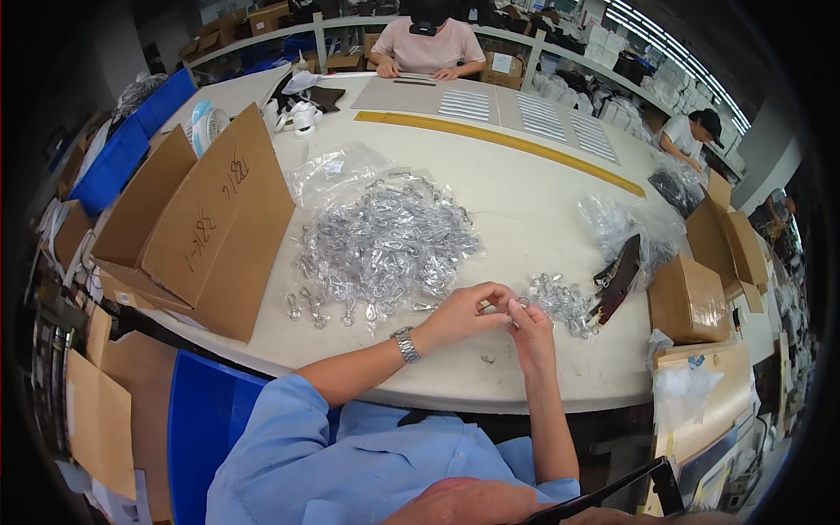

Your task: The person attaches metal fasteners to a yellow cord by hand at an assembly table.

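My left hand, with a metal watch on its wrist, pinches a small silver snap hook near the table's front edge. My right hand grips the same piece from the right, thumb and fingertips together. Fingers cover most of it, with a ring-like end showing. Beyond my left hand spreads a large heap of silver snap hooks among clear plastic, several lying loose at its near edge. A smaller pile of snap hooks lies just right of my right hand.
An open cardboard box stands at the left. Dark strips and clear plastic bags lie at the right, beside a closed carton. A long yellow ruler crosses the far table. Two other people work beyond.
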A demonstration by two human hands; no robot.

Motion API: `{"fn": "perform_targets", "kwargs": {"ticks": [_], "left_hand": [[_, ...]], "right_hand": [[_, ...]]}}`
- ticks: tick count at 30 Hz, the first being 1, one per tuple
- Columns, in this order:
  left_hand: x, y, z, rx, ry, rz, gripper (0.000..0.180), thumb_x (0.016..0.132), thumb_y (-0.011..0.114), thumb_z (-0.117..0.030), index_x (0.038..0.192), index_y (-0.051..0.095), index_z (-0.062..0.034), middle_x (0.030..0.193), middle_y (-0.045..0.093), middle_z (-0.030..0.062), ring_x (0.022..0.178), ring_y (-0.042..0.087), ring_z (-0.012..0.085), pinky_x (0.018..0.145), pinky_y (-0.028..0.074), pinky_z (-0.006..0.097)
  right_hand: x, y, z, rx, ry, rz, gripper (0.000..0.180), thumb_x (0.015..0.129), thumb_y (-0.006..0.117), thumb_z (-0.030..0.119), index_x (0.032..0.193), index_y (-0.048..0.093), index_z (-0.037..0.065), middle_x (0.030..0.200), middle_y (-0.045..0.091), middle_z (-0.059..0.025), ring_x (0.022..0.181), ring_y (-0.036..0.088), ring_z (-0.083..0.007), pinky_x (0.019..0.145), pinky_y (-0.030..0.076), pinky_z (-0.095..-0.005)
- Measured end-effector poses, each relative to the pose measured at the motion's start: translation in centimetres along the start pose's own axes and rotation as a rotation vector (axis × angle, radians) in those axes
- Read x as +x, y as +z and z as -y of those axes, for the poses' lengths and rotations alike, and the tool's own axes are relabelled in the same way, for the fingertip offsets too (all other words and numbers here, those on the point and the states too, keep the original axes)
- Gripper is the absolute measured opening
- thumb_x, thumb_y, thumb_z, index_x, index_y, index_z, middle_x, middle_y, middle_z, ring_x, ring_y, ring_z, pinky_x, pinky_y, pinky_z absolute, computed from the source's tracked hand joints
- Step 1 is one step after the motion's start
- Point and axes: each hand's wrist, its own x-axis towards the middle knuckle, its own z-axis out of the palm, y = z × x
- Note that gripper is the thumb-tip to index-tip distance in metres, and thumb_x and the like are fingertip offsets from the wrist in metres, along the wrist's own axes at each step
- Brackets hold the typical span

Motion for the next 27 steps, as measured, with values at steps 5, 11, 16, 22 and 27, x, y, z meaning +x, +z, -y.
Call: {"fn": "perform_targets", "kwargs": {"ticks": [5, 11, 16, 22, 27], "left_hand": [[-0.4, 0.5, 0.8, -0.228, -0.068, -0.015, 0.029, 0.101, 0.072, -0.015, 0.127, 0.068, -0.0008, 0.094, 0.071, -0.0027, 0.071, 0.056, 0.0027, 0.062, 0.045, 0.021], [-0.8, 0.8, 0.3, -0.500, -0.280, 0.133, 0.023, 0.105, 0.067, -0.016, 0.121, 0.070, 0.0000, 0.080, 0.067, -0.0041, 0.055, 0.046, 0.0013, 0.047, 0.034, 0.022], [-1.0, 0.7, 0.3, -0.425, -0.319, 0.137, 0.018, 0.106, 0.065, -0.018, 0.105, 0.071, -0.0007, 0.082, 0.073, 0.0028, 0.052, 0.044, 0.0020, 0.046, 0.032, 0.021], [-1.4, 0.6, -0.4, -0.527, -0.325, 0.215, 0.019, 0.106, 0.065, -0.020, 0.106, 0.072, -0.0022, 0.087, 0.076, 0.0040, 0.052, 0.044, 0.0020, 0.046, 0.032, 0.021], [-1.2, 1.0, 0.0, -0.529, -0.342, 0.239, 0.020, 0.106, 0.065, -0.021, 0.106, 0.073, -0.0032, 0.087, 0.076, 0.0024, 0.053, 0.044, 0.0014, 0.046, 0.032, 0.020]], "right_hand": [[-0.2, 0.5, -1.7, 0.100, 0.080, -0.060, 0.024, 0.109, 0.063, 0.025, 0.114, 0.072, 0.003, 0.111, 0.074, -0.0067, 0.097, 0.068, -0.0147, 0.093, 0.054, -0.0325], [-0.3, 1.4, -1.2, 0.050, -0.001, -0.065, 0.034, 0.113, 0.054, 0.032, 0.118, 0.072, 0.004, 0.120, 0.076, -0.0110, 0.089, 0.065, -0.0086, 0.071, 0.048, -0.0250], [-0.4, 3.0, 0.7, -0.081, 0.021, -0.026, 0.043, 0.114, 0.048, 0.037, 0.119, 0.071, 0.001, 0.120, 0.076, -0.0150, 0.081, 0.063, -0.0093, 0.066, 0.045, -0.0241], [-0.3, 1.4, 0.9, -0.269, -0.068, -0.035, 0.052, 0.114, 0.044, 0.040, 0.117, 0.072, -0.003, 0.121, 0.075, -0.0192, 0.086, 0.066, -0.0122, 0.072, 0.051, -0.0267], [-0.2, 2.5, 0.9, -0.175, -0.229, -0.140, 0.047, 0.113, 0.049, 0.035, 0.118, 0.073, -0.004, 0.117, 0.076, -0.0178, 0.086, 0.070, -0.0150, 0.080, 0.056, -0.0311]]}}
